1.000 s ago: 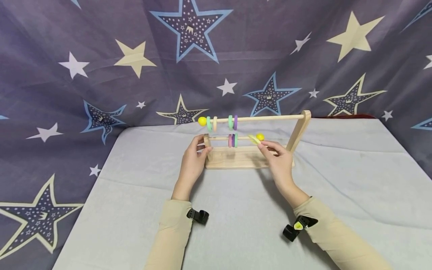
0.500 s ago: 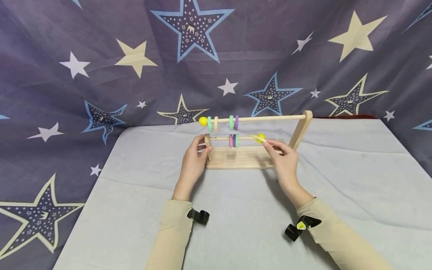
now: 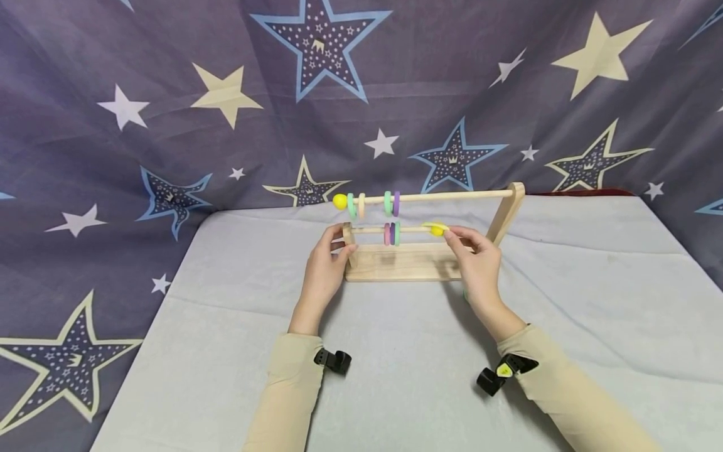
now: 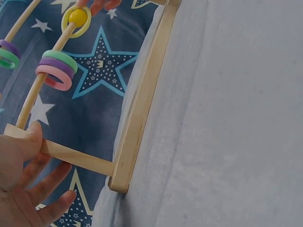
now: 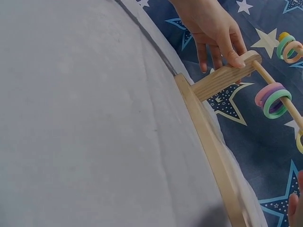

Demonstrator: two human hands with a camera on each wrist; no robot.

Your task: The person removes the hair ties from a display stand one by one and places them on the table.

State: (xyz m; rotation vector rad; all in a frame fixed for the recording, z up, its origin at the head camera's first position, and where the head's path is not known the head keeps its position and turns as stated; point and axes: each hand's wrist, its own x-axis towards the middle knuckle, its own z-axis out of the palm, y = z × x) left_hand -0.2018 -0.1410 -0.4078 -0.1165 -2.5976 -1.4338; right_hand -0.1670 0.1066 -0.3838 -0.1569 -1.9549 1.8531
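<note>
My left hand (image 3: 326,263) grips the short upright post (image 4: 78,157) of a wooden rack, thumb on one side and fingers on the other. The lower rod (image 4: 29,103) runs from this post and ends in a yellow ball (image 4: 78,17). A pale yellow ring (image 4: 63,27) encircles that ball in the left wrist view. My right hand (image 3: 479,263) pinches the ring's right side between thumb and fingers. Farther along the same rod hang a pink ring (image 4: 57,84), a purple ring (image 4: 66,65) and a green ring (image 4: 66,56), side by side.
The upper rod (image 3: 452,196) carries green, peach and purple rings and ends in another yellow ball (image 3: 339,201). A tall post (image 3: 505,213) supports it at the right. The wooden base (image 3: 401,263) stands on a pale cloth (image 3: 384,376), before a starry curtain (image 3: 429,75).
My right hand has moved slightly right with the yellow ring, which has gone from the rod left of the ball to around the ball. The left hand keeps its grip on the post.
</note>
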